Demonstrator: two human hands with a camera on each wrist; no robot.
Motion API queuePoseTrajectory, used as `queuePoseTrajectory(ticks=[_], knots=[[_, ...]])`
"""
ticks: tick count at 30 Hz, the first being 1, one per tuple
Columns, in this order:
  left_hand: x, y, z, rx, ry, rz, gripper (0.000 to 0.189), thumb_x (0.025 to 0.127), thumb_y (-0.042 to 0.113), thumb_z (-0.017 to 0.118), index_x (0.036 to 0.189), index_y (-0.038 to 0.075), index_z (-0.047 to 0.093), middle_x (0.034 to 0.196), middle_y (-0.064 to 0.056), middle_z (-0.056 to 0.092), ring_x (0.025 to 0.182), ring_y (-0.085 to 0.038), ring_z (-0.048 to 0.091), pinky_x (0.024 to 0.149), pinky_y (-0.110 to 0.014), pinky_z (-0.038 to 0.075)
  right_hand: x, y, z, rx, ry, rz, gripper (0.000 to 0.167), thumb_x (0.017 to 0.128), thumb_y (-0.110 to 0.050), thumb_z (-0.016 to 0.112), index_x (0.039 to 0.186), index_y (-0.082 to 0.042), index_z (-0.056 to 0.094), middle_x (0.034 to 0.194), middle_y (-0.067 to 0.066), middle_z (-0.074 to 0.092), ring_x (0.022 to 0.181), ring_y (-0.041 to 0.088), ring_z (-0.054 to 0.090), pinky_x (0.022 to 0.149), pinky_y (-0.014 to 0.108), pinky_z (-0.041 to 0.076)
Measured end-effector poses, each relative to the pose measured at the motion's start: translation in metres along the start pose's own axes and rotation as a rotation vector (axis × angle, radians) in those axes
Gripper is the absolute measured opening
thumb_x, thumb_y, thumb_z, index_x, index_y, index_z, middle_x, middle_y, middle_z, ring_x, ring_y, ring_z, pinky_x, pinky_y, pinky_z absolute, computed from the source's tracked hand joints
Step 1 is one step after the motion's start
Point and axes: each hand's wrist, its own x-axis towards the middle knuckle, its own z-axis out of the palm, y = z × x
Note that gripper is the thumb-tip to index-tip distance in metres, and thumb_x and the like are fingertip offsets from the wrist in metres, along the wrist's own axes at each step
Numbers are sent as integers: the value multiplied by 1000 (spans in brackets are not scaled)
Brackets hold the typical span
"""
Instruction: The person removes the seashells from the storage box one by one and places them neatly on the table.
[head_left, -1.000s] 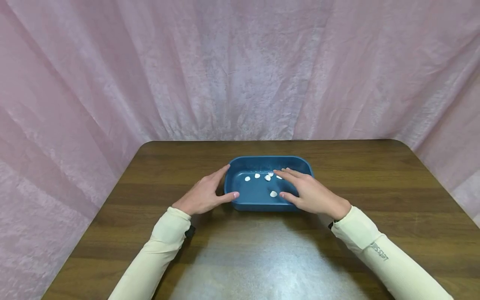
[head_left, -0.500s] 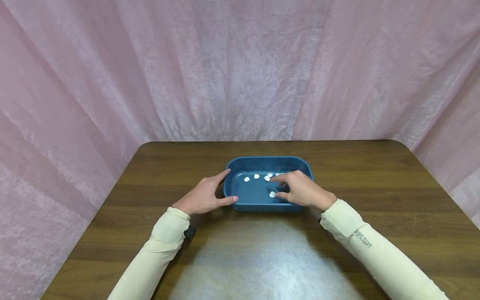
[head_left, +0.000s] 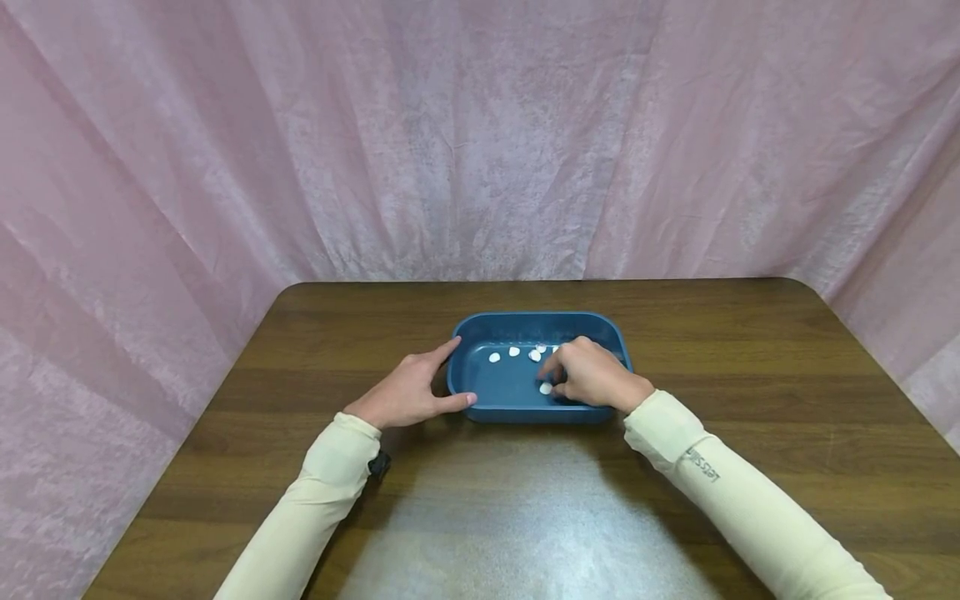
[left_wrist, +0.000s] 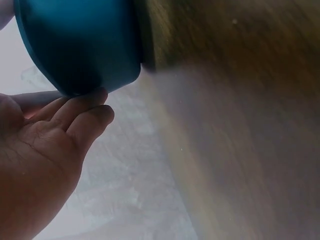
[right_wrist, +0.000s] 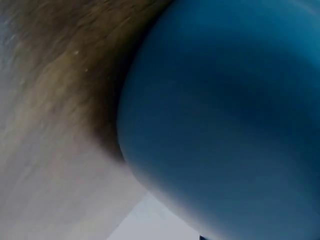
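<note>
A blue rectangular basin (head_left: 510, 413) with rounded corners sits on the table in the head view. Several small white shell-like pieces (head_left: 513, 352) lie on its floor, mostly toward the back. My left hand (head_left: 408, 390) rests against the basin's left end, thumb at the front-left rim, fingers fairly straight along the outer wall; the left wrist view shows the fingers (left_wrist: 82, 112) touching the basin's outside. Reaching over the right side, my right hand (head_left: 596, 375) has bent fingers and thumb lowered around a white piece (head_left: 545, 388) near the front, with a gap between them.
The brown wooden table (head_left: 360, 321) extends on all sides of the basin. Behind it hangs a pink curtain (head_left: 480, 150). In the right wrist view the basin's outer wall (right_wrist: 215, 125) fills most of the picture and the right hand is hidden.
My right hand has moved left and down into the basin, its fingers bending from spread to curved around the front white piece. The left hand has stayed nearly still at the left end.
</note>
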Motion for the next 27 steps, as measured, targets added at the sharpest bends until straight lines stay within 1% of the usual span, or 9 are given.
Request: queuePoseTrajectory(ticks=[8, 12, 18, 25, 27], knots=[[-2, 2, -1, 2, -9, -10, 102, 86, 65, 67, 161, 14, 22, 164, -12, 34, 148, -36, 39, 116, -55, 40, 6, -2, 3, -25, 6, 19, 18, 78, -9, 85, 95, -15, 83, 78, -2, 75, 76, 9, 66, 67, 29, 55], [-3, 1, 0, -1, -14, -13, 102, 85, 65, 67, 161, 13, 22, 164, -12, 34, 148, -36, 40, 116, -55, 40, 8, -2, 6, -31, 0, 30, 16, 78, -9, 85, 93, -15, 83, 79, -2, 75, 76, 9, 66, 68, 30, 56], [-2, 0, 0, -1, -11, -13, 102, 85, 64, 68, 161, 13, 23, 163, -11, 34, 148, -33, 40, 117, -53, 40, 9, -1, 7, -28, 10, 11, 11, 79, -9, 84, 89, -15, 83, 81, -2, 77, 78, 9, 69, 71, 31, 59], [-1, 1, -1, -4, -26, -26, 102, 85, 66, 67, 162, 16, 21, 165, -9, 31, 150, -33, 37, 117, -54, 39, 10, 0, 5, -31, 15, 10, 10, 79, -8, 84, 84, -16, 82, 79, -2, 75, 75, 9, 66, 69, 31, 57], [-1, 1, -1, -4, -28, -26, 103, 85, 65, 67, 162, 16, 21, 165, -10, 31, 150, -34, 37, 117, -54, 40, 10, 0, 5, -32, 13, 8, 10, 79, -9, 84, 84, -16, 81, 78, -3, 74, 75, 9, 65, 69, 32, 57]])
